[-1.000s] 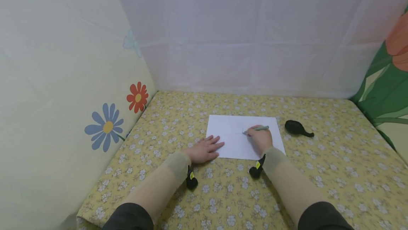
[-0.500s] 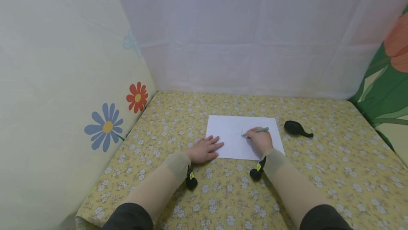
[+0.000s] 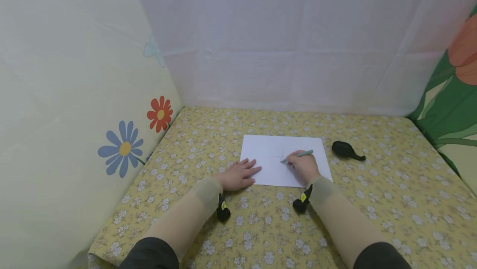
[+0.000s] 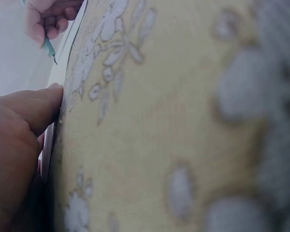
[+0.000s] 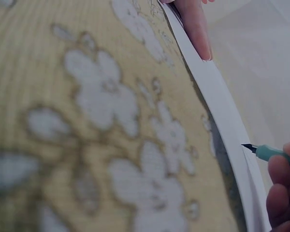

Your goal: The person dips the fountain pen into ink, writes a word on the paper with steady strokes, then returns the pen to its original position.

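Observation:
A white sheet of paper [image 3: 266, 149] lies flat on the table, bearing a few thin crossing lines near its middle. My right hand [image 3: 304, 167] pinches a green pen [image 3: 306, 153], its tip down at the paper just below those lines. In the right wrist view the dark nib of the pen [image 5: 266, 152] shows close to the sheet. My left hand [image 3: 238, 175] rests with spread fingers on the lower left corner of the paper. From the left wrist view, the thumb [image 4: 36, 106] lies along the sheet's edge.
To the right of the paper lies a black rounded object with a thin curved tail [image 3: 343, 149]. A yellow floral cloth [image 3: 208, 136] covers the table. White sheeting [image 3: 253, 53] hangs behind it, with flower-printed panels at both sides.
My right hand has drawn the pen tip slightly down and left, and a longer vertical line shows crossing the horizontal one. The left hand stays in place.

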Tool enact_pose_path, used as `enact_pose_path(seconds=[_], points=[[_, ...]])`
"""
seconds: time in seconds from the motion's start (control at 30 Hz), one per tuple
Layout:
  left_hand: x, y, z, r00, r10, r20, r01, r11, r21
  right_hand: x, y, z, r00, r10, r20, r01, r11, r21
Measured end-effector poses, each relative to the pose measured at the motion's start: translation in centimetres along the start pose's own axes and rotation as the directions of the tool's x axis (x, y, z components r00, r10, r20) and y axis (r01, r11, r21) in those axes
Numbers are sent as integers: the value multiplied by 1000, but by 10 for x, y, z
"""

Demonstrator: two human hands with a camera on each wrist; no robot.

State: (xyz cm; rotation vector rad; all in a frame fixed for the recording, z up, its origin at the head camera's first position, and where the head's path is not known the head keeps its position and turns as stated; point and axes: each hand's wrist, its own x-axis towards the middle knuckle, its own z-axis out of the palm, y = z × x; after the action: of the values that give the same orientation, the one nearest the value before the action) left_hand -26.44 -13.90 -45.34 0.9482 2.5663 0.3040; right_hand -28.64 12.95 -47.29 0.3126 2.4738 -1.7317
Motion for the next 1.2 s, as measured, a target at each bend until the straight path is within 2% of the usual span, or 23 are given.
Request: enact_pose_path(seconds=[0.17, 0.47, 0.7, 1.03, 1.2], points=[[-1, 1, -1, 1000, -1, 4, 1, 1000, -9, -1, 1, 0, 999, -31, 15, 31, 999, -22], [-2, 2, -2, 1000, 3, 4, -3, 1000, -24, -3, 1, 1, 999, -35, 30, 36, 999, -23], [-2, 2, -1, 1000, 1, 5, -1, 1000, -20, -5, 0, 1, 997, -37, 70, 39, 999, -28], [0, 1, 0, 1000, 4, 0, -4, 1000, -9, -3, 3, 1, 988, -91, 121, 96, 995, -31], [0, 1, 0, 1000, -3, -5, 3, 1000, -3, -5, 3, 1, 986, -93, 136, 96, 995, -19]])
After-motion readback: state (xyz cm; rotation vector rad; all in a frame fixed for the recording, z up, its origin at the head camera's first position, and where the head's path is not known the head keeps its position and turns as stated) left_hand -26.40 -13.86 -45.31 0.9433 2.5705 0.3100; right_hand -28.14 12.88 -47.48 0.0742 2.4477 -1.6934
